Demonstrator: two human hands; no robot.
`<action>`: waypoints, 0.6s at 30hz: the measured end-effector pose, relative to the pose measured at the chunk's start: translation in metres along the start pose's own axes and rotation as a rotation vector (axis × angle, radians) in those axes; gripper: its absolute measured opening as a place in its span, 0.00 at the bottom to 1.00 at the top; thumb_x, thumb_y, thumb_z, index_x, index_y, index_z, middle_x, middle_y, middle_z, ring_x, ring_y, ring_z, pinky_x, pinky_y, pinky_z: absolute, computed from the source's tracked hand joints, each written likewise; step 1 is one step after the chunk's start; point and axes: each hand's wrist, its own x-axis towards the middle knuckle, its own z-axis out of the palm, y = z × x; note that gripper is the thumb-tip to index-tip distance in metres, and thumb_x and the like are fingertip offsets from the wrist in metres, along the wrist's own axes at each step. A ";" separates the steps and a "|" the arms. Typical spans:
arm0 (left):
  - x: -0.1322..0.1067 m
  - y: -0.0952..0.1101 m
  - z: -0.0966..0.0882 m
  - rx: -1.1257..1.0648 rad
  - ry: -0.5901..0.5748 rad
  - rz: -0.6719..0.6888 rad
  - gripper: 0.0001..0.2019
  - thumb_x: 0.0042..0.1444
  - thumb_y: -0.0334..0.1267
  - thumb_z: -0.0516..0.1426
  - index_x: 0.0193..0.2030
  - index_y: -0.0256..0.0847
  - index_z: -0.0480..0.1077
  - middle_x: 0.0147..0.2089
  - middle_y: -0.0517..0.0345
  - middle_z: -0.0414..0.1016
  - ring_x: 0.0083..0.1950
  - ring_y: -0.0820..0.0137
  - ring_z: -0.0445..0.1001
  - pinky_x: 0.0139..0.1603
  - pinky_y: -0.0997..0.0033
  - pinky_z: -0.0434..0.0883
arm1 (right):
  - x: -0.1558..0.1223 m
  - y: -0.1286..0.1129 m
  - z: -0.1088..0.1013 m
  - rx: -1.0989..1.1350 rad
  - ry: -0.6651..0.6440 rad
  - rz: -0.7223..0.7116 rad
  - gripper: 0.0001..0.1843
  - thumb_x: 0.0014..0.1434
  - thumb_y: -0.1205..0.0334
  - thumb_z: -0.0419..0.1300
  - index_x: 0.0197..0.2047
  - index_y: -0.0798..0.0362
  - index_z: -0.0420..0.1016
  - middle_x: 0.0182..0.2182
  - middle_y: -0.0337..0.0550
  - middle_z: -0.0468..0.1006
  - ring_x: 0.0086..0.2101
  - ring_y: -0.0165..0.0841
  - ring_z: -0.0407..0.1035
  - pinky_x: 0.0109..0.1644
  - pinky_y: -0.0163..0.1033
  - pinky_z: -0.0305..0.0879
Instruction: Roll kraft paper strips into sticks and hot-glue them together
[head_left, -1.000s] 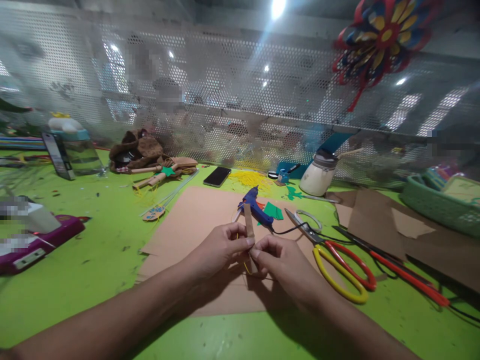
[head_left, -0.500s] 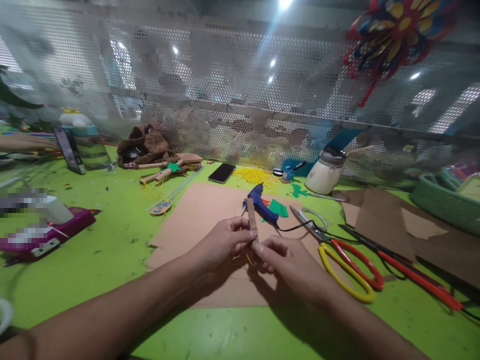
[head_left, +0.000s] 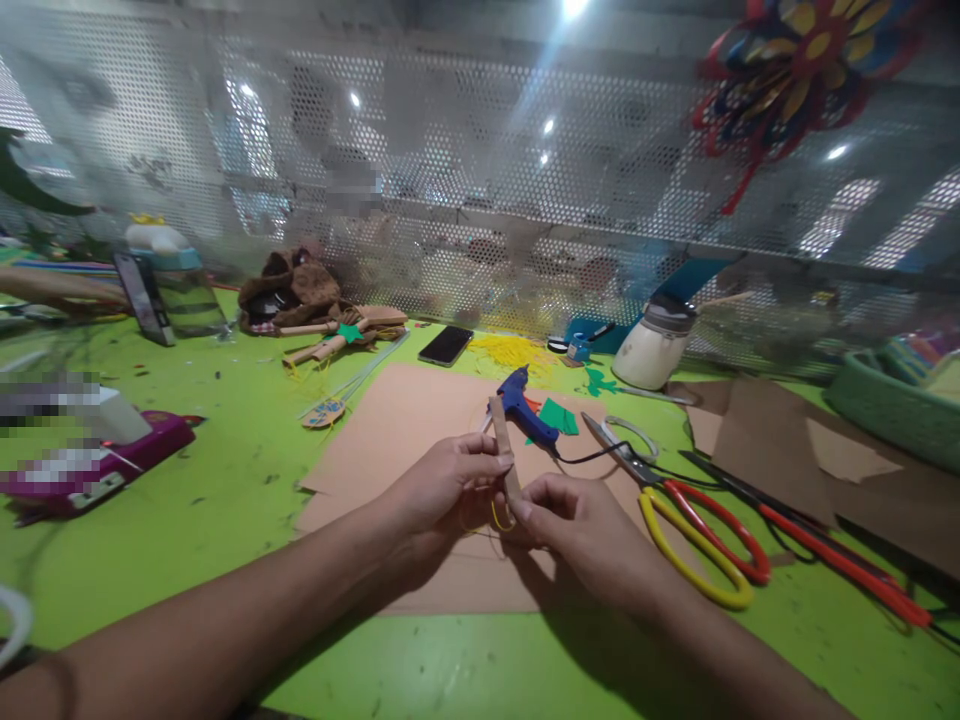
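A narrow tan cardboard strip (head_left: 502,428) stands nearly upright between my hands, above sheets of light brown card (head_left: 375,440). My left hand (head_left: 457,480) pinches its middle from the left. At its lower end, my right hand (head_left: 562,510) grips it between thumb and fingers. A thin yellow strand (head_left: 501,518) loops out below the strip; where it begins is hidden by my fingers. Just beyond the strip lies a blue glue gun (head_left: 525,410) with a black cord, beside a green paper piece (head_left: 559,416).
Right of my hands lie scissors with red and yellow handles (head_left: 694,545) and a red-handled tool (head_left: 847,565). A purple power strip (head_left: 154,445) is at left. Farther back are a phone (head_left: 446,345), yellow shreds (head_left: 510,350) and a white jar (head_left: 651,350). Another person's arm (head_left: 60,285) reaches in at far left.
The strip's top has tipped slightly left, and more of the yellow loop shows under it. My right hand has shifted a little lower. The other person's hand has come farther into view.
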 end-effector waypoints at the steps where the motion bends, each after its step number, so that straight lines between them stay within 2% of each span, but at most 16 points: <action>1: 0.001 0.000 -0.001 0.000 0.002 -0.002 0.07 0.47 0.28 0.59 0.31 0.36 0.64 0.25 0.59 0.69 0.24 0.75 0.69 0.29 0.74 0.67 | 0.000 0.000 0.000 -0.003 0.005 -0.003 0.14 0.51 0.54 0.63 0.26 0.57 0.71 0.23 0.41 0.73 0.27 0.31 0.67 0.33 0.37 0.60; 11: 0.001 -0.001 -0.001 -0.012 0.025 0.009 0.07 0.46 0.28 0.59 0.31 0.37 0.64 0.25 0.59 0.69 0.24 0.74 0.70 0.28 0.74 0.66 | 0.000 -0.002 -0.001 -0.103 0.014 -0.030 0.12 0.51 0.56 0.62 0.26 0.56 0.70 0.23 0.42 0.73 0.28 0.33 0.68 0.33 0.39 0.62; 18: 0.002 -0.002 -0.002 -0.009 0.038 0.005 0.06 0.48 0.29 0.58 0.32 0.37 0.64 0.25 0.59 0.68 0.24 0.75 0.69 0.27 0.75 0.65 | 0.002 0.003 0.003 -0.068 0.027 -0.023 0.09 0.52 0.59 0.60 0.27 0.57 0.71 0.23 0.41 0.72 0.26 0.31 0.65 0.32 0.38 0.61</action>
